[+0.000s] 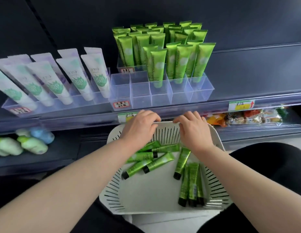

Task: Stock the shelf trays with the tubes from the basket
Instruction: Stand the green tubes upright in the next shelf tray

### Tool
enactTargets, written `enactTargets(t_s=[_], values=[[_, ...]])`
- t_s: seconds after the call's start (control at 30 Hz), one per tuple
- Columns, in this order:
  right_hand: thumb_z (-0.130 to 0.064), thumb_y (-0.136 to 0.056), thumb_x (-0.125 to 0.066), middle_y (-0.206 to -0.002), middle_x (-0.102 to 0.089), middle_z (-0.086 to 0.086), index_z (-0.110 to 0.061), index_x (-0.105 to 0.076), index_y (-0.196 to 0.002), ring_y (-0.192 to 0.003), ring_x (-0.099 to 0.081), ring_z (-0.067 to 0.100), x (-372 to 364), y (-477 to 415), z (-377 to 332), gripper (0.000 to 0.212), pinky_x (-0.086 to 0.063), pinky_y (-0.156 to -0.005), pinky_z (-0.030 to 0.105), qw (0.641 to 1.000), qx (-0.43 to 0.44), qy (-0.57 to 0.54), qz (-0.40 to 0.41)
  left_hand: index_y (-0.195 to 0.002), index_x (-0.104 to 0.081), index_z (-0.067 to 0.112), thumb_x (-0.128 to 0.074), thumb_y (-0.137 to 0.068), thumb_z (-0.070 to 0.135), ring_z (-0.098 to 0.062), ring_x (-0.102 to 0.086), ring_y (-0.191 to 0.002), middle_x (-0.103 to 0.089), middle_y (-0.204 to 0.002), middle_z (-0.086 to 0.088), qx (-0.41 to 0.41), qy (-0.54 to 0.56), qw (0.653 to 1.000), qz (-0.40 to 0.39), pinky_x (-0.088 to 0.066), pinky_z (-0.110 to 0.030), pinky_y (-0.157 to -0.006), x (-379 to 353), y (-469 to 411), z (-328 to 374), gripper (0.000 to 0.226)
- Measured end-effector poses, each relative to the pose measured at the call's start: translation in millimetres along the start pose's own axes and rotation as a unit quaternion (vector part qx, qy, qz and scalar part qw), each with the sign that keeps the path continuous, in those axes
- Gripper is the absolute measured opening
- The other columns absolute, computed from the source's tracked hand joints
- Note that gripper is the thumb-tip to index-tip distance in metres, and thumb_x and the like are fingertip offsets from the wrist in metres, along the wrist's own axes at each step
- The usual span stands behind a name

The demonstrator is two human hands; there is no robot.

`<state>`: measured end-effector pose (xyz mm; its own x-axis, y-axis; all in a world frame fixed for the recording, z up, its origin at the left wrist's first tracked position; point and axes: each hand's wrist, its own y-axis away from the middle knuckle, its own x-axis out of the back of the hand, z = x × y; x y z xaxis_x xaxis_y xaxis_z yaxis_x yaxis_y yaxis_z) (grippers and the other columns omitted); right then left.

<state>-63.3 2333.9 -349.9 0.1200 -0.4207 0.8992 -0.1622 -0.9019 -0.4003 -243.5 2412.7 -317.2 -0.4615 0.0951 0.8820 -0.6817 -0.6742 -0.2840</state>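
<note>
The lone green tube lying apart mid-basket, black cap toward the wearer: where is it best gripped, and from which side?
Probably pinch the green tube across its body just above the cap, coming from above. It lies flat on the basket floor, no other tube overlapping that half. The right hand is nearest, though it and the left hand grip the far rim.

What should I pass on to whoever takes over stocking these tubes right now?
Hands: the left hand and right hand both grip the far rim of the white basket; neither holds a tube.
Things: about ten green tubes lie loose in the basket.
Done: the rear tray looks full, and the front tray has tubes in its three right compartments.
Left: fill its two empty left compartments.
</note>
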Motion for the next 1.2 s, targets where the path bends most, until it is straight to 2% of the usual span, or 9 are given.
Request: enactTargets(t_s=[0.13,0.23,0.4,0.47,0.6,0.67,0.87,0.97,1.2], values=[[-0.009,-0.083,-0.056,-0.113,-0.056,-0.004,-0.031,-0.06,-0.115,-0.11,-0.047,0.022,-37.3,31.4,16.1,0.038,-0.041,-0.082,0.036,0.978,-0.046,0.023,-0.204,-0.111,-0.065,0.021,-0.061,-0.092,0.02,-0.015,-0.053,-0.11,-0.063,-0.113,0.006,0.069,-0.016,0.99,-0.12,-0.044,-0.032,-0.093,-41.3,25.1,-10.2,0.019],[-0.003,-0.085,-0.05,-0.129,-0.05,0.0,-0.028,-0.056,-0.124,-0.119,-0.045,0.022,-58.4,48.4,20.8,0.046,-0.042,-0.094,0.039,0.93,-0.106,0.014,-0.351,-0.116,-0.063,0.023,-0.06,-0.093,0.022,-0.017,-0.056,-0.109,-0.062,-0.117,0.005,0.128,-0.028,0.967,-0.22,-0.048,-0.036,-0.094,-64.9,38.2,-17.9,0.023],[0.001,-0.086,-0.044,-0.154,-0.022,0.002,-0.03,-0.033,-0.146,-0.14,-0.022,0.032,-85.1,78.2,20.8,0.068,-0.021,-0.115,0.048,0.848,-0.097,0.019,-0.52,-0.121,-0.059,0.025,-0.055,-0.094,0.02,-0.022,-0.056,-0.111,-0.058,-0.124,0.001,0.168,-0.054,0.933,-0.315,-0.048,-0.035,-0.088,-91.7,51.0,-28.2,0.028],[-0.003,-0.087,-0.05,-0.156,-0.016,0.003,-0.03,-0.031,-0.146,-0.142,-0.018,0.034,-90.4,82.7,18.2,0.068,-0.02,-0.115,0.049,0.843,-0.07,0.044,-0.532,-0.121,-0.059,0.025,-0.053,-0.095,0.018,-0.022,-0.057,-0.109,-0.058,-0.123,0.001,0.168,-0.052,0.928,-0.328,-0.049,-0.035,-0.086,-99.4,54.3,-31.1,0.028],[-0.007,-0.088,-0.048,-0.134,-0.044,0.003,-0.026,-0.053,-0.131,-0.119,-0.044,0.028,-93.2,83.7,10.5,0.047,-0.039,-0.102,0.042,0.847,0.024,0.076,-0.526,-0.119,-0.059,0.024,-0.052,-0.094,0.016,-0.025,-0.058,-0.106,-0.058,-0.121,0.0,0.18,-0.047,0.918,-0.35,-0.049,-0.036,-0.085,-112.2,59.4,-39.5,0.027],[-0.008,-0.087,-0.048,-0.125,-0.052,0.001,-0.026,-0.06,-0.121,-0.111,-0.049,0.025,-96.1,84.8,8.0,0.04,-0.041,-0.097,0.038,0.857,0.047,0.07,-0.509,-0.118,-0.059,0.023,-0.051,-0.093,0.014,-0.026,-0.058,-0.105,-0.057,-0.119,-0.001,0.187,-0.048,0.911,-0.364,-0.049,-0.037,-0.085,-118.4,60.1,-42.3,0.028],[-0.018,-0.088,-0.054,-0.142,-0.038,0.007,-0.023,-0.04,-0.137,-0.13,-0.035,0.028,-112.9,87.3,17.2,0.052,-0.034,-0.104,0.045,0.901,-0.074,0.051,-0.425,-0.121,-0.056,0.016,-0.049,-0.088,-0.002,-0.028,-0.056,-0.106,-0.055,-0.118,-0.005,0.14,-0.069,0.911,-0.381,-0.048,-0.04,-0.087,-139.4,59.6,-34.7,0.039],[-0.025,-0.088,-0.06,-0.151,-0.028,0.011,-0.018,-0.03,-0.142,-0.14,-0.024,0.028,-120.1,90.9,23.1,0.063,-0.031,-0.107,0.046,0.89,-0.104,0.052,-0.442,-0.126,-0.051,0.01,-0.044,-0.083,-0.012,-0.028,-0.048,-0.112,-0.052,-0.12,-0.008,0.109,-0.093,0.91,-0.39,-0.048,-0.042,-0.091,-149.8,61.8,-29.6,0.049],[-0.051,-0.064,-0.08,-0.135,-0.041,0.009,-0.017,-0.037,-0.137,-0.125,-0.037,0.029,-116.4,78.7,26.0,0.092,-0.038,-0.1,0.045,0.856,-0.154,0.064,-0.49,-0.109,-0.057,0.009,-0.058,-0.089,0.001,-0.027,-0.054,-0.102,-0.059,-0.104,-0.009,0.136,-0.142,0.905,-0.378,-0.052,-0.039,-0.08,-156.8,66.9,-22.4,0.021]])
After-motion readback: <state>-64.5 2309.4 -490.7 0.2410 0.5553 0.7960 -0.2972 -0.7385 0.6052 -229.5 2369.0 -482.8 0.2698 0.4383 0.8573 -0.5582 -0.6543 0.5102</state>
